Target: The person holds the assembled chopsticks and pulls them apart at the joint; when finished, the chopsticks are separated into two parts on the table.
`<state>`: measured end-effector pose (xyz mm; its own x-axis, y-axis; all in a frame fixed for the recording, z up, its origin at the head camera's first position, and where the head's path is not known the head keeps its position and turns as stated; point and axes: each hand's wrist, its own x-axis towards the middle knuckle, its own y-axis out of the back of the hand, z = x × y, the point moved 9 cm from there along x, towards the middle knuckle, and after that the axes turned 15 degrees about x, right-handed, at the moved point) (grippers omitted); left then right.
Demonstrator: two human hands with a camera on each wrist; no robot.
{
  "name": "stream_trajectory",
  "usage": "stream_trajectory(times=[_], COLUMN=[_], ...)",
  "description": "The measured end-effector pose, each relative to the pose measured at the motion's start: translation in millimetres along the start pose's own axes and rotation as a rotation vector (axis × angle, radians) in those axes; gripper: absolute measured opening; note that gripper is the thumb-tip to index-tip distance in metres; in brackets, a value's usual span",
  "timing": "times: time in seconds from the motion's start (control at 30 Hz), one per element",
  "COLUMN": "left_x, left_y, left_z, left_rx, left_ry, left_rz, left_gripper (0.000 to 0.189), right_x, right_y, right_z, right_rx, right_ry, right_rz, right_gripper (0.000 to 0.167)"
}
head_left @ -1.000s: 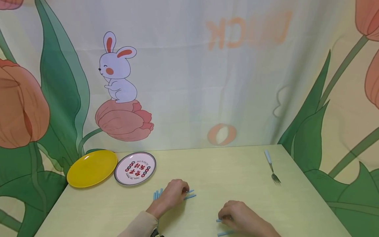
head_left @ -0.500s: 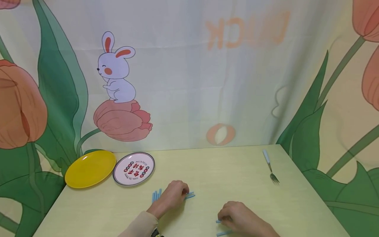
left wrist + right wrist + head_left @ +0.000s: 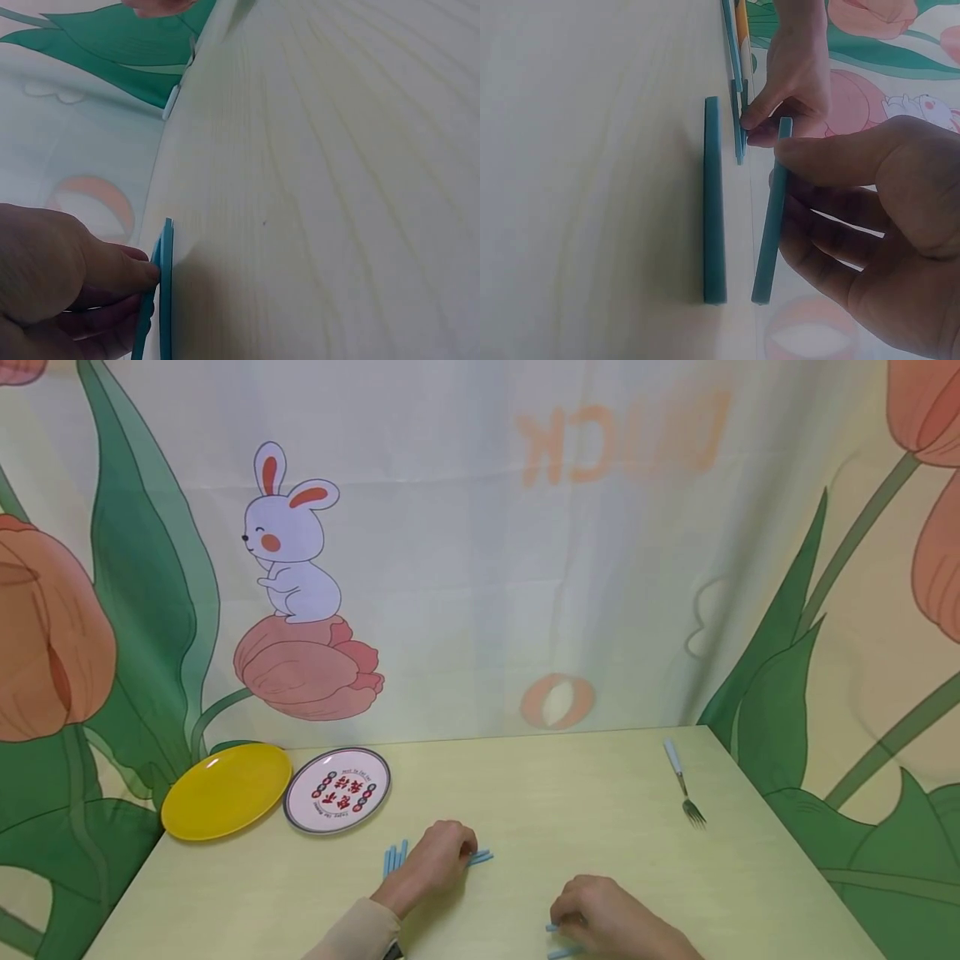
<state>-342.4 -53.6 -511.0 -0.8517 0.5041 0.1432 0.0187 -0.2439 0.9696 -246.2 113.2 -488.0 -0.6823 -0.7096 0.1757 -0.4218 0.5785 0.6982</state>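
Note:
My left hand (image 3: 438,858) pinches a thin blue stick (image 3: 142,330) between thumb and fingers, low over the table. Right beside it lies a second blue stick (image 3: 166,292), nearly parallel. Nearer the front and to the right, my right hand (image 3: 600,910) holds another short blue stick (image 3: 772,225) by thumb and fingertips. A matching stick (image 3: 714,202) rests on the table alongside, a small gap away from the held one. Several more blue sticks (image 3: 393,858) lie side by side left of my left wrist, partly hidden by the forearm.
At the back left a yellow plate (image 3: 227,792) stands beside a white plate (image 3: 337,791) with red lettering and a dark rim. A fork (image 3: 682,781) with a pale handle lies at the right on the wooden table (image 3: 540,793). A printed curtain (image 3: 450,568) hangs behind.
The stick in my left hand has come closer to the one beside it; their ends stood further apart a second ago. My right hand has barely moved. The head view has shifted slightly.

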Motion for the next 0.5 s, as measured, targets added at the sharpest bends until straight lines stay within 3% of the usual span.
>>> stream_trajectory(times=[0.5], left_x=[0.6], left_y=[-2.3], left_z=[2.9], left_rx=[0.047], left_ry=[-0.044], left_rz=[0.023], left_gripper=[0.013], right_x=[1.3], right_y=[-5.4], right_z=[6.8], right_rx=[0.020], right_ry=[-0.086], right_rz=[-0.037], right_gripper=[0.012])
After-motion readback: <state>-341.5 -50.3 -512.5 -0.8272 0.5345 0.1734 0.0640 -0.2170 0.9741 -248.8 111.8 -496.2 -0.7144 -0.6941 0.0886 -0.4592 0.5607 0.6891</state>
